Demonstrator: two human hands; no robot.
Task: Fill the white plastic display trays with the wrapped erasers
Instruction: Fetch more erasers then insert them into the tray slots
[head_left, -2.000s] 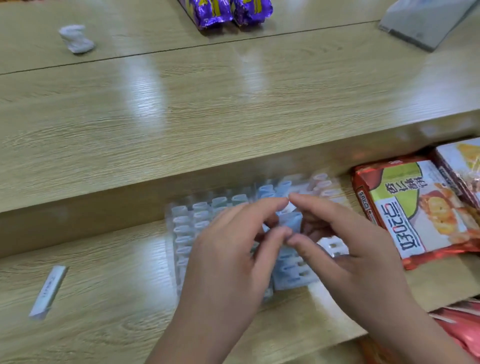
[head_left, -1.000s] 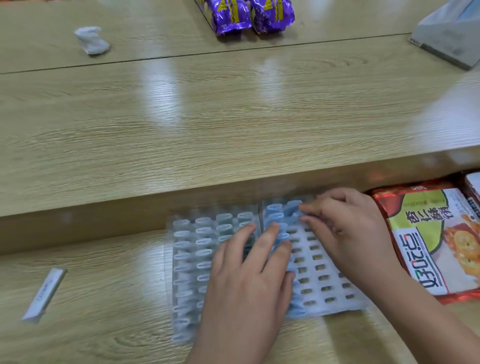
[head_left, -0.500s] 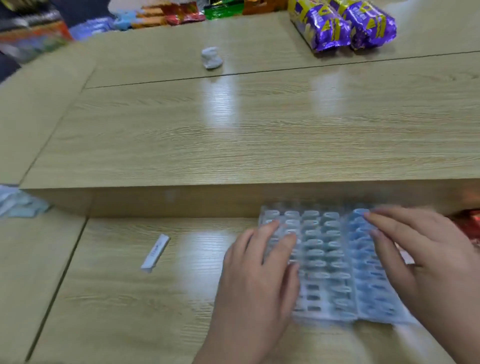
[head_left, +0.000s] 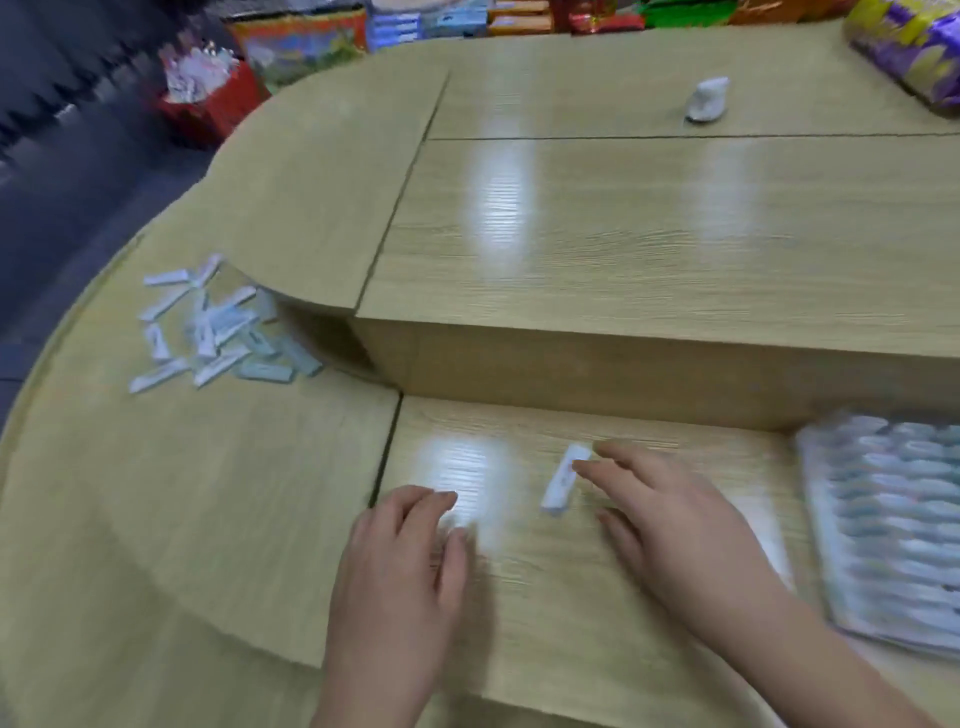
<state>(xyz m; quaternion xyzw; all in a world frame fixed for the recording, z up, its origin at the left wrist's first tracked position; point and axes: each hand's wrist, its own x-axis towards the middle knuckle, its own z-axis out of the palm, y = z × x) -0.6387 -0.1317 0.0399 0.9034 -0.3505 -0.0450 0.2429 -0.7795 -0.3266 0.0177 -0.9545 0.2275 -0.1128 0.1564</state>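
Left hand (head_left: 400, 561) and right hand (head_left: 670, 525) off the trays (head_left: 893, 519), at one loose eraser (head_left: 563, 480).

Counted: two hands; one eraser lying on the table (head_left: 208, 519) between them; one pile (head_left: 218, 327) of perhaps twenty more far left, against the step (head_left: 623, 384); trays cut by the right edge, rows filled, too blurred to count; one white wad (head_left: 706, 98) and one purple packet (head_left: 909, 47) above the step. Left hand relaxed, fingers loosely bent, holding nothing. Right hand spread, fingertips (head_left: 582, 467) touching or just beside the eraser, blur hiding which. Half a second ago: both hands laid on the trays, eraser left of both. Now view swung left, pile newly in sight, trays at the frame's edge.
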